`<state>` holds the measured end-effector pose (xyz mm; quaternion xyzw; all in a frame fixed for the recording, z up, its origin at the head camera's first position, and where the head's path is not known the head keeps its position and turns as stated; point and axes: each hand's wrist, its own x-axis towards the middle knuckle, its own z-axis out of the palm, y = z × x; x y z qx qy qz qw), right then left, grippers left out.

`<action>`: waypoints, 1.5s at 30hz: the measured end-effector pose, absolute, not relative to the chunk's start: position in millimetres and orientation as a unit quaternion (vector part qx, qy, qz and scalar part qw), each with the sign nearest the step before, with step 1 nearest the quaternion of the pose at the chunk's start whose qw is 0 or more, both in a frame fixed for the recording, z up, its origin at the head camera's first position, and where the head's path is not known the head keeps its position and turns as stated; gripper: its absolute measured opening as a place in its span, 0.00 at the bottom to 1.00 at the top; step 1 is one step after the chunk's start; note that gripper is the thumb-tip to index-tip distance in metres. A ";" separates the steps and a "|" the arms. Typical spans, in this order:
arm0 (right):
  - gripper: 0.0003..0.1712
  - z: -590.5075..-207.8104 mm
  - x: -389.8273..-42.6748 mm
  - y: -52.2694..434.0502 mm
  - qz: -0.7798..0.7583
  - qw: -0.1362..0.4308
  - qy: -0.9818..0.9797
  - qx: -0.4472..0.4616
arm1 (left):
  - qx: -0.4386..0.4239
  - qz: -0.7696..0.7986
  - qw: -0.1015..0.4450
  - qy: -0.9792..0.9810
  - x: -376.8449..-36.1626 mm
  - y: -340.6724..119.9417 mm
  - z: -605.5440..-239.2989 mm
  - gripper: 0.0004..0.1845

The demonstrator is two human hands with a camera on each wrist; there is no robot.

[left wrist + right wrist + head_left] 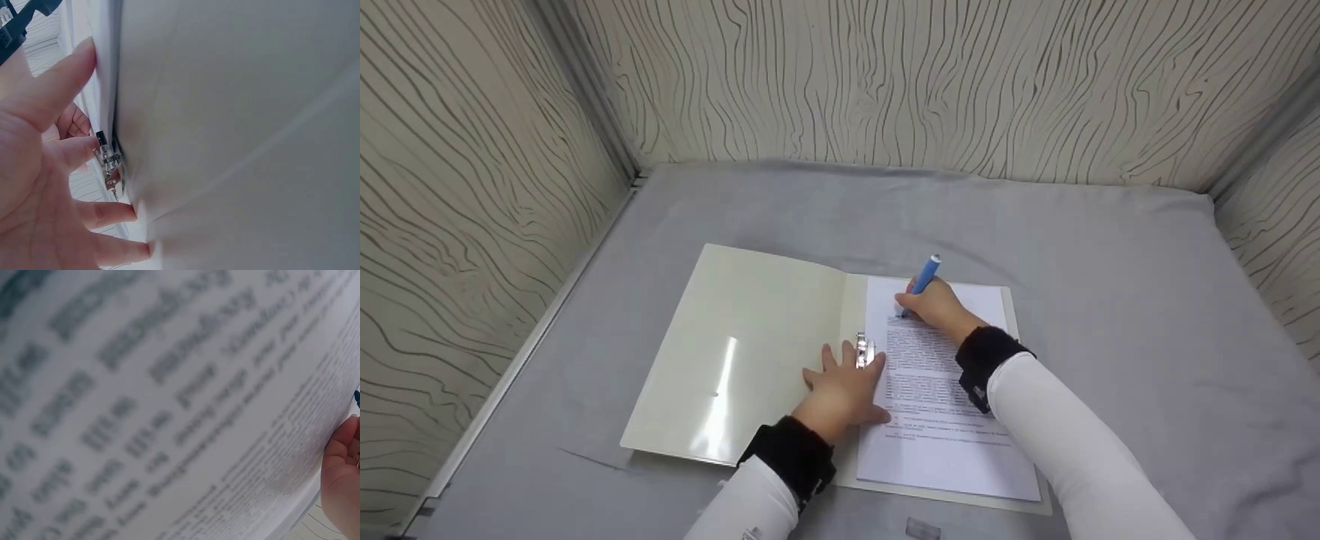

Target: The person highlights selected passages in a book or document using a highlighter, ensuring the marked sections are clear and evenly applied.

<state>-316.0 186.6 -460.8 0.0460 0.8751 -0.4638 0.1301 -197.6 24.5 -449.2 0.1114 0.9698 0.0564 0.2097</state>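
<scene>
At frame centre, the right hand [934,306] grips a blue pen [921,283], tip on the top lines of the page [945,420] in the open folder [750,352]. The left hand [844,386] lies flat with fingers spread beside the clip [861,350]. Marking goes best with that hand pressing firmly so the page cannot slide; the print is too blurred to read.

From my head view, soft even light, with white glare streaking the glossy cream folder cover [735,352]; my right wrist view blurs the printed white paper sheet [169,399] badly
</scene>
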 end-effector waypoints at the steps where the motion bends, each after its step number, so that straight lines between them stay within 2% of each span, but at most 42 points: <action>1: 0.12 -460.5 -315.9 186.9 -0.464 0.130 0.875 0.045 | 0.112 0.055 0.210 0.970 -197.7 24.4 -449.1 0.45; 26: 0.12 -462.0 -300.7 206.5 -0.459 0.089 0.880 0.086 | 0.157 0.070 0.206 0.963 -195.5 26.9 -447.6 0.46; 39: 0.12 -461.6 -311.1 160.1 -0.472 0.103 0.874 0.049 | 0.104 0.097 0.201 0.969 -190.1 -6.5 -443.7 0.46; 45: 0.12 -460.0 -311.1 161.1 -0.464 0.097 0.879 0.051 | 0.105 0.100 0.204 0.968 -188.8 -3.9 -443.4 0.46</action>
